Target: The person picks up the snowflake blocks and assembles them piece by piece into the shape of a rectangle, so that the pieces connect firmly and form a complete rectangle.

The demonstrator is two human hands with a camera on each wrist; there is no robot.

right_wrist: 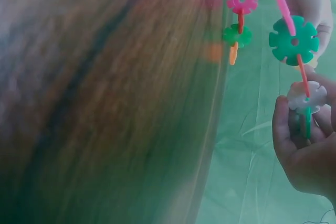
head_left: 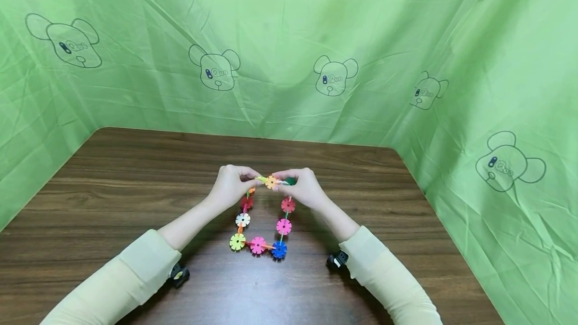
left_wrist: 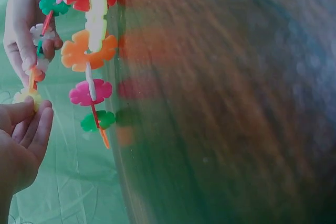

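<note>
A chain of colourful plastic snowflake discs, slotted edge to edge, forms a rough rectangle on the table. Its near side has a yellow-green disc, a pink disc and a blue disc. At the far side my left hand pinches a yellow disc between thumb and fingers. My right hand grips the chain at a white disc, its fingers partly hiding a green one. Between both hands shows an orange disc. The left side ends in a loose orange disc, apart from the left hand's fingers.
The brown wooden table reaches out on all sides of the chain. Green cloth with printed bear outlines hangs behind and beside it. Dark wrist devices sit at both sleeves, low over the table.
</note>
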